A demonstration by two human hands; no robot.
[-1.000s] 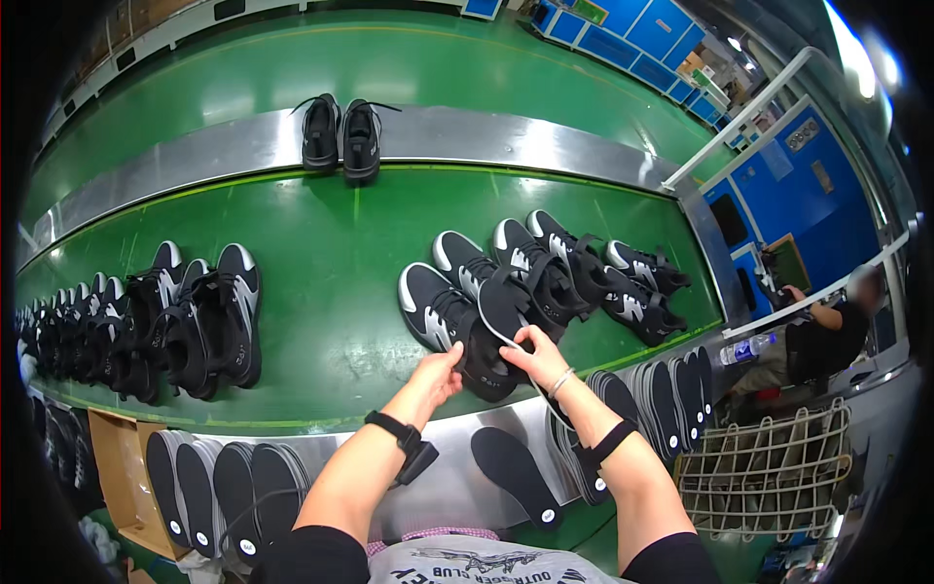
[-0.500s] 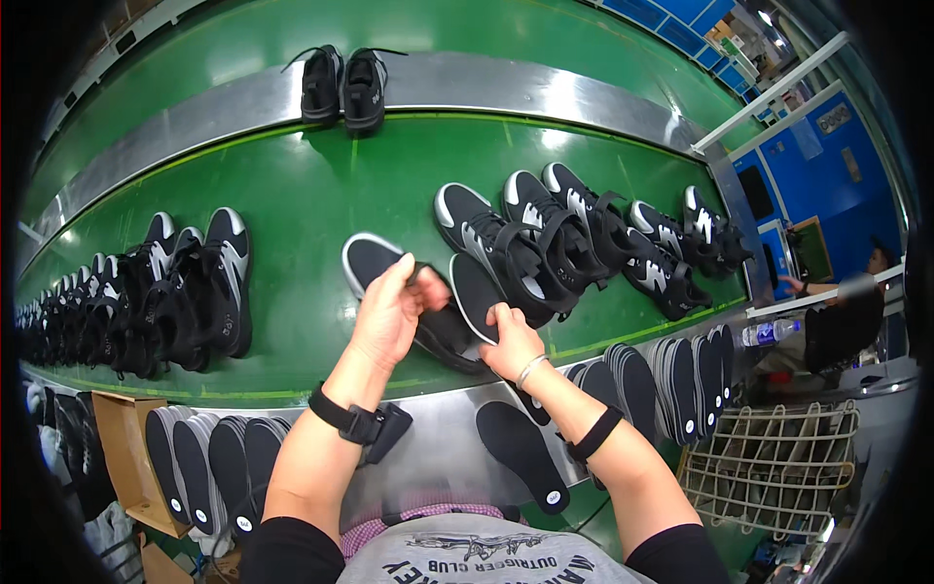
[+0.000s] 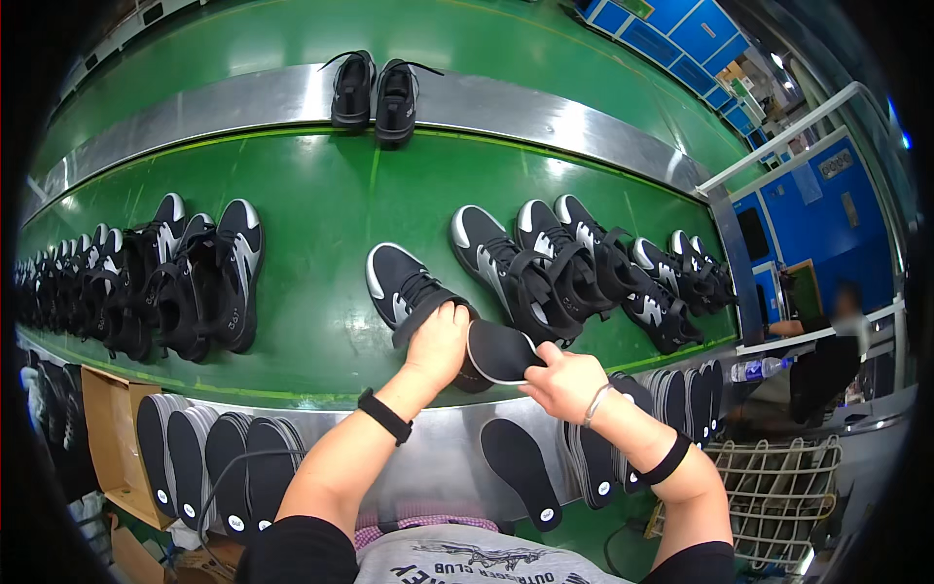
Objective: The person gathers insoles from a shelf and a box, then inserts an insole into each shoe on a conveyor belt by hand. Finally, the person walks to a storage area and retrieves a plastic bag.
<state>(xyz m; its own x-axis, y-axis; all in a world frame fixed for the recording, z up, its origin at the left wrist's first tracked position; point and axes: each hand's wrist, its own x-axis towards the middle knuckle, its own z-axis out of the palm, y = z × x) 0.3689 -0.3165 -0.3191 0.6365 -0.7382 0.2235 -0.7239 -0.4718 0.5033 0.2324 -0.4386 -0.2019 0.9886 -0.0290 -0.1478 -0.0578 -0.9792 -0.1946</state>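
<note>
A black sneaker (image 3: 397,275) with a silver-grey toe edge lies tilted on the green conveyor belt in front of me. My left hand (image 3: 438,343) is closed at its opening, by the tongue, with the fingertips partly hidden inside. Between the thumb and fingers of my right hand (image 3: 567,380) is a black insole (image 3: 501,352) with a pale edge. The insole's rounded front is bent and close to the sneaker's opening, beside my left hand. Another black insole (image 3: 520,467) lies flat on the metal ledge below.
Several sneakers (image 3: 486,255) stand just right of the one I hold, and a long row (image 3: 229,282) stands on the left. A black pair (image 3: 394,105) sits on the far metal strip. Insole stacks (image 3: 175,457) line the near edge. A wire basket (image 3: 778,492) is at the lower right.
My left hand has moved down and right onto the sneaker's opening. The insole has swung right and tilted in my right hand. The sneaker's laces and tongue now show. My view has shifted slightly.
</note>
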